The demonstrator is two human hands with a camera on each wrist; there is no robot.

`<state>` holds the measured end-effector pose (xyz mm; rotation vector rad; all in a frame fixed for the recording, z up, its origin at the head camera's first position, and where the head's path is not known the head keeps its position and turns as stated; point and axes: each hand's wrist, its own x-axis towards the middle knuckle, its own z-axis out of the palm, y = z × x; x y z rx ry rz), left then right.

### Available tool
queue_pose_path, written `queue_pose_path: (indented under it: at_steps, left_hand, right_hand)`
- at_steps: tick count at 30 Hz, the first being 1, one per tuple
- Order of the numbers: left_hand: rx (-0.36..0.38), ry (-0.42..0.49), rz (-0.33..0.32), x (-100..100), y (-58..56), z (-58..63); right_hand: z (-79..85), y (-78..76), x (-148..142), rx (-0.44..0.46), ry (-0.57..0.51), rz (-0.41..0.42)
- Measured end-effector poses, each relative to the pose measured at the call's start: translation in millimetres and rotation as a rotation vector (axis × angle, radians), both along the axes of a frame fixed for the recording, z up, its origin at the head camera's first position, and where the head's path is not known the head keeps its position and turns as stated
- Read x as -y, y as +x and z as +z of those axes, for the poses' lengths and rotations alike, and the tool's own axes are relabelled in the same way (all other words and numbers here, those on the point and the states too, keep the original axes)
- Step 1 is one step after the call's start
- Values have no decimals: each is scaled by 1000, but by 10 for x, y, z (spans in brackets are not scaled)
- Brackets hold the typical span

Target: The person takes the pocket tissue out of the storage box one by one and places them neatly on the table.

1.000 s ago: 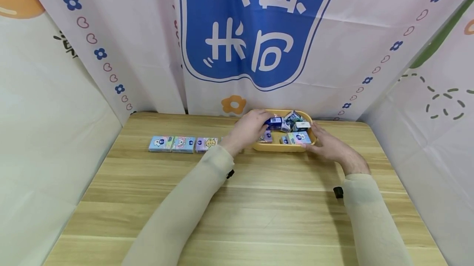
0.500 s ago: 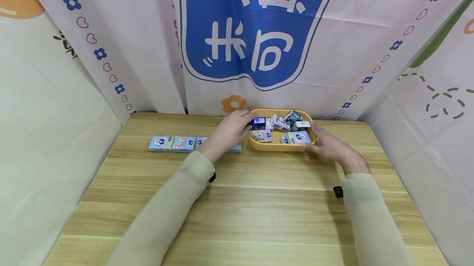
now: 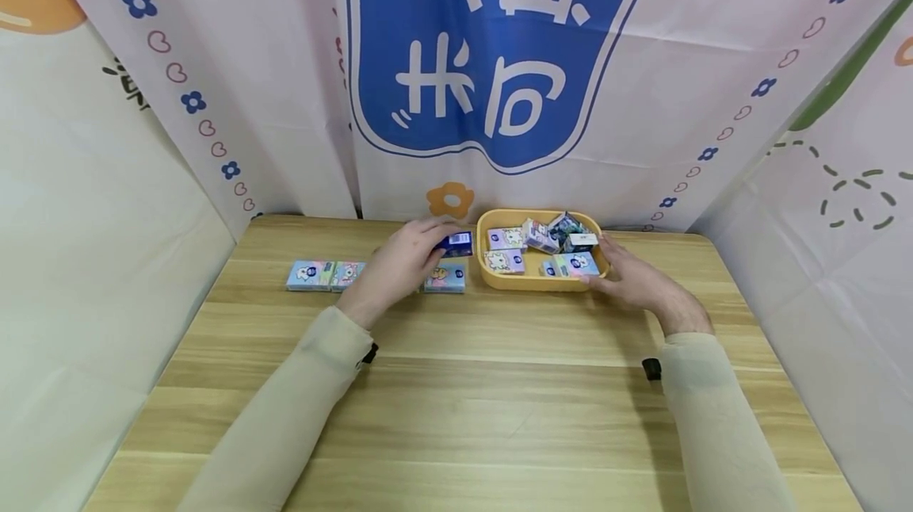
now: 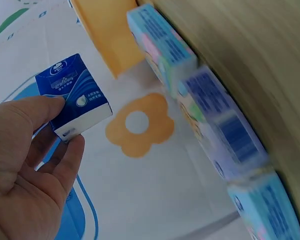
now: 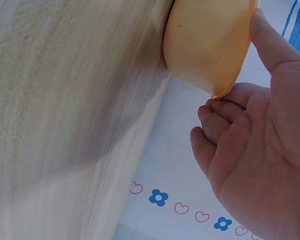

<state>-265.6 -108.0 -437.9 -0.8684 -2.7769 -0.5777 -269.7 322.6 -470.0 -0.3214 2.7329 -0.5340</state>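
My left hand pinches a dark blue pocket tissue pack between thumb and fingers. In the head view the pack sits just left of the yellow tray, behind a row of light blue and purple tissue packs, part of which the hand covers. At the tray's right end, my right hand holds the rim, thumb toward the front and fingers farther back. Inside the tray lie purple packs, a light blue pack and dark green packs, some tilted.
The wooden table stretches in front of both arms. A printed white cloth backdrop rises along the table's back edge, close behind the tray, with more cloth at both sides.
My left hand has lifted the dark blue tissue pack out of the tray and carried it left, behind the row. Two purple packs are uncovered in the tray. The right hand has stayed put.
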Motion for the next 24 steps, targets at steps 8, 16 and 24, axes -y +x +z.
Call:
queue_pose_path:
  at_steps: [8, 16, 24]
  left_hand:
    - [-5, 4, 34, 322, 104, -41]
    - [10, -27, 58, 596, 216, -78]
    - [-3, -60, 88, 894, 292, -116]
  right_hand:
    - [-13, -4, -12, 9, -6, -2]
    - [-9, -2, -19, -9, -19, 10]
    - [-17, -4, -22, -11, -7, 15]
